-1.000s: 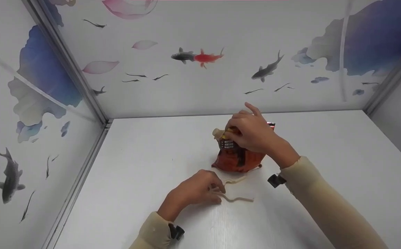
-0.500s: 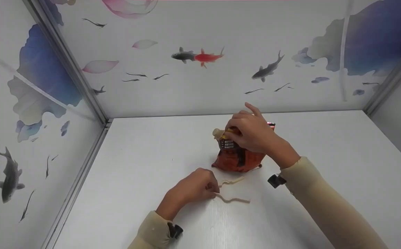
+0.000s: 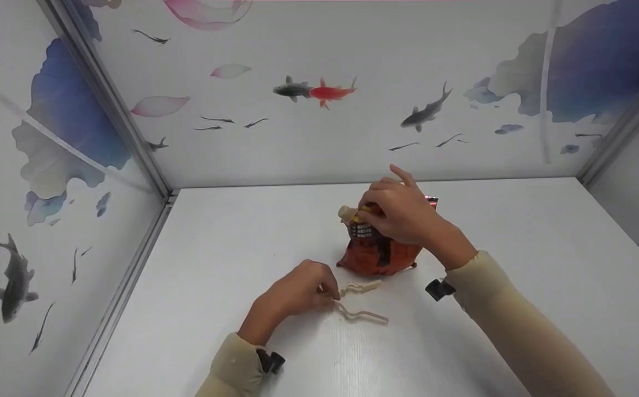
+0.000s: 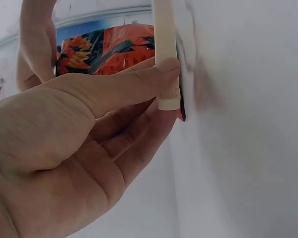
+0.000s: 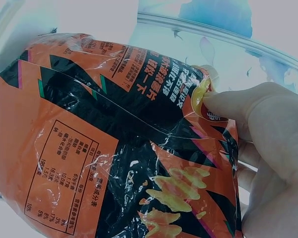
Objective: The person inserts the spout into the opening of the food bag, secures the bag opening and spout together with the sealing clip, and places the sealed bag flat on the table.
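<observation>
An orange and black snack bag stands on the table, its top gathered by my right hand. In the right wrist view, the thumb presses on a yellow patch near the bag's top corner. A cream, cap-like piece sticks out left of those fingers. My left hand pinches a cream bag clip in front of the bag. Two wavy arms of the clip point right, apart from each other; whether they join is hidden by the fingers. The left wrist view shows one clip end under the thumb.
The white table meets a printed back wall just behind the bag. A metal-edged side wall stands at the left, another wall at the right. Dark wrist cameras sit on both sleeves.
My left fingers have drawn together on the bag clip. The left hand has shifted left and slightly away with the clip. The right hand and the snack bag have hardly moved.
</observation>
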The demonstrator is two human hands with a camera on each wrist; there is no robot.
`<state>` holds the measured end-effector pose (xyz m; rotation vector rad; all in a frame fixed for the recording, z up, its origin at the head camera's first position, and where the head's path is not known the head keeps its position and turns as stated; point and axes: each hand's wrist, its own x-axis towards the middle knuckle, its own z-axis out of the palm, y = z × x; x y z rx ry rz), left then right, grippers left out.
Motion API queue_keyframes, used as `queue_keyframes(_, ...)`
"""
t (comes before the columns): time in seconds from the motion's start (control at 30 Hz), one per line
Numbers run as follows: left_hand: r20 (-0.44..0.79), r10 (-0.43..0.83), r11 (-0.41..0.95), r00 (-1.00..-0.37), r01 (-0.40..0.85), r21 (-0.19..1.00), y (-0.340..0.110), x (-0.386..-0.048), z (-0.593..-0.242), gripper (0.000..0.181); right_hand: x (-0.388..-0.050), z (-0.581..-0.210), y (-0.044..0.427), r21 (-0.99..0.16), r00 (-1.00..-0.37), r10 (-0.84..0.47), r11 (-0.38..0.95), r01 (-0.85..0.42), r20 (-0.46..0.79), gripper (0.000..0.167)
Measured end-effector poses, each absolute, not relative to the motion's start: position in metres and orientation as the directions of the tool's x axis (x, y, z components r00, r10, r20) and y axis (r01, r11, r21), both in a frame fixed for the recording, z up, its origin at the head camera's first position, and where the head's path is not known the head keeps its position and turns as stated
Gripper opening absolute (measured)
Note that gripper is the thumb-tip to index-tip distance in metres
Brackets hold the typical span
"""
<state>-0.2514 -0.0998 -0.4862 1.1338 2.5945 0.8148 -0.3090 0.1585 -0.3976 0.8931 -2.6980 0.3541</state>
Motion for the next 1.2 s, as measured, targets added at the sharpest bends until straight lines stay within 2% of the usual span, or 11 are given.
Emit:
queue_keyframes(0.5,-0.058,0.598,0.669,-0.799,0.458,0.586,-0.135,-0.255,-0.457,0.014,-0.309,-0.398,0.160,-0.154,-0.776,-0.535,0.781,-0.605,0.335,0.014)
queue_keyframes(0.7,-0.030,0.588,0.647,-0.809,0.447,0.618,-0.152,-0.255,-0.447,0.014,-0.310,-0.398,0.160,-0.163,-0.774,-0.537,0.776,-0.609,0.334,0.015)
queue_keyframes(0.93,-0.017,0.524,0.674,-0.852,0.402,0.620,-0.156,-0.255,-0.438,0.014,-0.310,-0.396,0.160,-0.172,-0.795,-0.525,0.790,-0.588,0.304,0.015)
queue_keyframes(1.2,0.085,0.493,0.648,-0.866,0.431,0.628,-0.155,-0.258,-0.440,0.011,-0.309,-0.398,0.160,-0.176,-0.782,-0.534,0.778,-0.604,0.323,0.015)
